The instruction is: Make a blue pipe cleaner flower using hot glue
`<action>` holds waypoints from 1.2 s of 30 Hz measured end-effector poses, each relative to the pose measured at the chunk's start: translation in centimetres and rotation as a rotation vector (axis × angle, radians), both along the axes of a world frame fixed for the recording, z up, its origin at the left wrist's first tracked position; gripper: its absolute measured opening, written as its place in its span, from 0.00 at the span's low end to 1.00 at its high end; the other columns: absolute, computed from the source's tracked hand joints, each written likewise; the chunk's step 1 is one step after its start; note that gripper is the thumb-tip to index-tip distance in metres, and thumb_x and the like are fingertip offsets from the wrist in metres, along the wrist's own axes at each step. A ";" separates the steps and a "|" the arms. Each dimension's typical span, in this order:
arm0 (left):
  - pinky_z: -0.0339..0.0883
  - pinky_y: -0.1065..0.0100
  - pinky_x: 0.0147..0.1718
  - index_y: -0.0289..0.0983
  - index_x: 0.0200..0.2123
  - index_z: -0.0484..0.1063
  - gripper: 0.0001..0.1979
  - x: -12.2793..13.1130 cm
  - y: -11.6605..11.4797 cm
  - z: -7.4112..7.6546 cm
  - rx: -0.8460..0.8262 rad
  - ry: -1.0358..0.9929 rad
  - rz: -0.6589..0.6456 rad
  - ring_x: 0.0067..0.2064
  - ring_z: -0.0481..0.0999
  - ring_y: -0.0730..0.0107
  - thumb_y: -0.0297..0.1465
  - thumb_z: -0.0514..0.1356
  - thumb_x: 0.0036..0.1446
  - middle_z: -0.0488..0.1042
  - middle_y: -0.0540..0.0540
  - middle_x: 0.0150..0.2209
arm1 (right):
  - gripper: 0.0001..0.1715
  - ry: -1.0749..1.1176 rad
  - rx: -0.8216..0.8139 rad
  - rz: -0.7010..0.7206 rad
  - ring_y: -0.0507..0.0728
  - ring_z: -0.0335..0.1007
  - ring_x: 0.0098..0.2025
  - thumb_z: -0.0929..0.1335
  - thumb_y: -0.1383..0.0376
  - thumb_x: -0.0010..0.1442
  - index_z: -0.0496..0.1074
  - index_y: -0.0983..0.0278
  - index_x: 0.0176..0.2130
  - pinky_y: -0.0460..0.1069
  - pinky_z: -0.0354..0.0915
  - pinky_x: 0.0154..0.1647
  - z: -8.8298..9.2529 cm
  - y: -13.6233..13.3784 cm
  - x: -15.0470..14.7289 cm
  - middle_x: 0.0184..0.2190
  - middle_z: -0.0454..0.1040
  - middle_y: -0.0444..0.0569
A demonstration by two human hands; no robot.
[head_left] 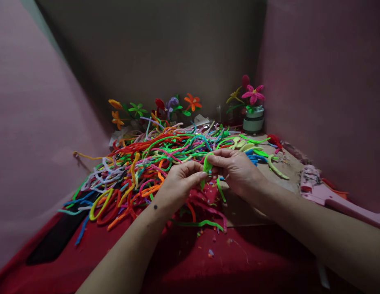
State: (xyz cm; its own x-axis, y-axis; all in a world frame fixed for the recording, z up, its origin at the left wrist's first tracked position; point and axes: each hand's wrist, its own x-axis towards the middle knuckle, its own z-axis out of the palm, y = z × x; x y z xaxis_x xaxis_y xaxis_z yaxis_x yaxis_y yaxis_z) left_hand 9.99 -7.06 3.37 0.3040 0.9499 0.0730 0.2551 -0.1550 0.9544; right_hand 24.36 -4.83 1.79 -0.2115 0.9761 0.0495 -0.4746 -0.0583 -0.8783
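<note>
Between my two hands is a bright green pipe cleaner (207,163), bent over at its top. My left hand (184,179) pinches it from the left with thumb and forefinger. From the right, the fingertips of my right hand (235,169) close on its upper part. Right behind my hands spreads a big tangled heap of coloured pipe cleaners (165,149). Another green pipe cleaner (221,190) hangs or lies just below my right fingers; I cannot tell whether it joins the held one.
A glue gun (327,196), pink, lies at the right. Pipe-cleaner flowers (193,102) stand along the back, some in a pale green pot (253,120). A cardboard sheet (248,210) and a black strip (55,239) lie on the red cloth (208,265). Pink walls flank both sides.
</note>
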 end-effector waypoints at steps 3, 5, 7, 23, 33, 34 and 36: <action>0.57 0.72 0.26 0.34 0.22 0.69 0.06 -0.1 0.0 0.2 0.059 0.063 0.029 0.24 0.63 0.76 0.29 0.60 0.47 0.67 0.52 0.20 | 0.10 -0.003 0.000 0.003 0.48 0.62 0.18 0.74 0.65 0.41 0.70 0.66 0.22 0.45 0.59 0.20 -0.1 0.1 0.0 0.16 0.69 0.41; 0.57 0.72 0.26 0.34 0.21 0.69 0.06 -0.3 0.0 0.4 0.103 0.127 0.022 0.24 0.63 0.76 0.29 0.60 0.47 0.67 0.52 0.19 | 0.09 -0.010 -0.004 0.009 0.47 0.62 0.17 0.73 0.66 0.41 0.70 0.66 0.22 0.45 0.59 0.18 -0.2 0.2 0.0 0.15 0.69 0.42; 0.57 0.72 0.26 0.34 0.21 0.69 0.06 -0.5 0.0 0.5 0.133 0.188 0.014 0.24 0.63 0.75 0.29 0.60 0.47 0.67 0.52 0.19 | 0.08 -0.014 -0.009 0.012 0.47 0.62 0.16 0.73 0.66 0.41 0.70 0.66 0.22 0.44 0.58 0.17 -0.3 0.1 0.0 0.15 0.69 0.42; 0.59 0.70 0.30 0.34 0.24 0.69 0.10 -0.5 0.2 0.1 0.107 0.038 -0.019 0.28 0.67 0.73 0.34 0.56 0.53 0.70 0.49 0.24 | 0.08 -0.021 0.073 0.028 0.48 0.60 0.19 0.74 0.64 0.42 0.73 0.65 0.23 0.46 0.57 0.21 -0.2 -0.3 -0.1 0.17 0.69 0.41; 0.58 0.71 0.27 0.34 0.21 0.67 0.11 -0.1 0.0 0.0 0.116 0.012 -0.018 0.24 0.64 0.75 0.32 0.58 0.52 0.68 0.52 0.20 | 0.07 0.059 0.024 0.117 0.48 0.59 0.19 0.73 0.65 0.43 0.72 0.66 0.23 0.46 0.55 0.23 -0.3 0.0 0.0 0.17 0.68 0.41; 0.59 0.71 0.28 0.34 0.22 0.68 0.10 -0.1 0.0 -0.2 0.122 -0.028 -0.014 0.25 0.65 0.75 0.32 0.57 0.53 0.68 0.51 0.21 | 0.07 0.060 0.042 0.147 0.48 0.59 0.20 0.73 0.64 0.43 0.73 0.65 0.24 0.46 0.56 0.24 -0.3 -0.1 0.0 0.18 0.68 0.41; 0.61 0.70 0.31 0.34 0.24 0.69 0.10 0.0 0.1 -0.6 0.134 -0.120 -0.008 0.27 0.67 0.73 0.33 0.56 0.54 0.70 0.50 0.24 | 0.08 0.043 0.087 0.211 0.48 0.60 0.21 0.73 0.63 0.45 0.73 0.66 0.25 0.46 0.56 0.24 -0.2 -0.2 -0.1 0.19 0.68 0.41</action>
